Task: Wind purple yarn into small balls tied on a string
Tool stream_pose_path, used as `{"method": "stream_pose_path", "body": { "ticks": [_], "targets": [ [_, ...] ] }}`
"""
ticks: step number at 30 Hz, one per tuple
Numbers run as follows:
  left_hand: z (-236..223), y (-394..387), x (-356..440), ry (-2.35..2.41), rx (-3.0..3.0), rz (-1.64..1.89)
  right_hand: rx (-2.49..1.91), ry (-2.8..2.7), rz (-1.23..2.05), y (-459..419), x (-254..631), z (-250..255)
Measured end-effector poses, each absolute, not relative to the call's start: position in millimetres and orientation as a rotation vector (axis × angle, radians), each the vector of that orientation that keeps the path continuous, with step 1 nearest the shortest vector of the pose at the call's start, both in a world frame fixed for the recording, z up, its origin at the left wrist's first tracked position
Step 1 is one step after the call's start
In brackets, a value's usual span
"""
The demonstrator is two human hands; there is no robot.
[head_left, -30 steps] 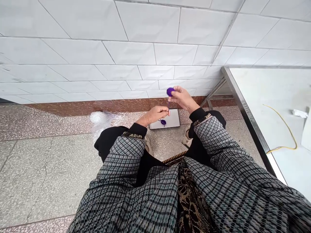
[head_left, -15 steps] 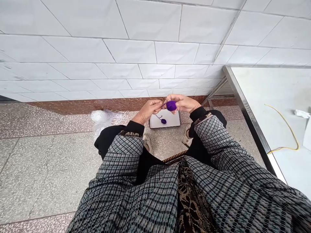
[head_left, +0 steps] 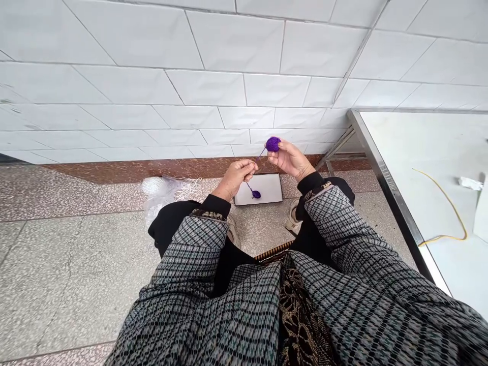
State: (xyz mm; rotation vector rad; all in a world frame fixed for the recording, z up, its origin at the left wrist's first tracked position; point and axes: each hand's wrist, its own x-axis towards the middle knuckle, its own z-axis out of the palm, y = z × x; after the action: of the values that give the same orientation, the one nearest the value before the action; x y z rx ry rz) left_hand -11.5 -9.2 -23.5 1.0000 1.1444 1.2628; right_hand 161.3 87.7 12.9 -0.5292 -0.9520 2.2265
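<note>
A purple ball of yarn (head_left: 273,144) is held up in the fingers of my right hand (head_left: 292,158). From it a strand of purple yarn (head_left: 261,154) runs down to my left hand (head_left: 240,175), which pinches it between thumb and fingers. Below the left hand the yarn continues to a smaller dark purple bundle of yarn (head_left: 256,194). That bundle lies on a shallow white tray (head_left: 271,189) with a dark rim, on the floor between my feet.
At left on the floor sits a clear plastic bag (head_left: 154,195) with white yarn (head_left: 188,188) beside it. A metal-edged table (head_left: 415,147) stands at right, bearing a yellow cord (head_left: 453,201) and a crumpled white piece (head_left: 470,183). A white tiled wall (head_left: 213,86) rises ahead.
My right hand has lifted the yarn ball up and away from my left hand, so a longer strand now stretches between them. The left hand has stayed nearly in place.
</note>
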Motion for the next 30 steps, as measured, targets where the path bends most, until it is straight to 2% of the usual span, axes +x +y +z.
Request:
{"method": "stream_pose_path", "body": {
  "ticks": [8, 13, 22, 26, 30],
  "targets": [
    [-41.2, -1.4, -18.5, 1.543, 1.223, 1.283, -0.469, -1.147, 2.285, 86.7, 161.0, 3.1],
    [-38.9, -1.4, -9.9, 1.225, 1.311, 1.353, -0.604, -1.324, 2.323, 79.8, 155.7, 1.2],
    [-26.9, -0.4, -0.6, 1.521, 1.334, 1.374, -0.815, -0.808, 2.279, 77.8, 153.7, 17.0],
    [-23.2, -3.6, 2.0, 1.499, 1.377, 1.170, -0.794, -0.922, 2.177, 79.1, 151.5, 15.5],
    [-16.9, -11.5, 3.7, 1.296, 1.458, 0.819, -1.028, -1.366, 1.848, 85.0, 150.2, 4.3]
  ]
}}
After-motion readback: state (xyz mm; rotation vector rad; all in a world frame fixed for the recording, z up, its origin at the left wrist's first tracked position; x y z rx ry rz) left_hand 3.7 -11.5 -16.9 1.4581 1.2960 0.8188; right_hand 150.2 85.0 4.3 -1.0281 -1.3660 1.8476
